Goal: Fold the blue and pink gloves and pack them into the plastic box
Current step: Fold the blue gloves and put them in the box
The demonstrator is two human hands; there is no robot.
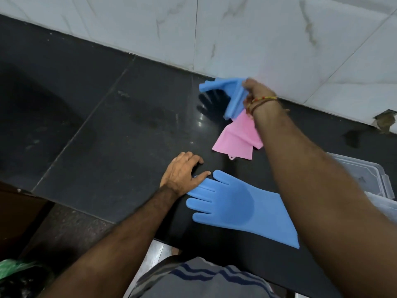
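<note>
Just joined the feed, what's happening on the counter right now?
A person is sorting rubber gloves on a dark counter. The right hand holds a blue glove lifted near the tiled wall, with pink gloves lying just below it. The left hand rests on the counter, thumb at the fingertips of a second blue glove that lies flat and unfolded. The plastic box sits at the right edge; no glove shows in the part visible.

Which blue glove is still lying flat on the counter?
The near blue glove, beside the left hand, lies flat and unfolded. The far blue glove is lifted and bent in the right hand.
</note>
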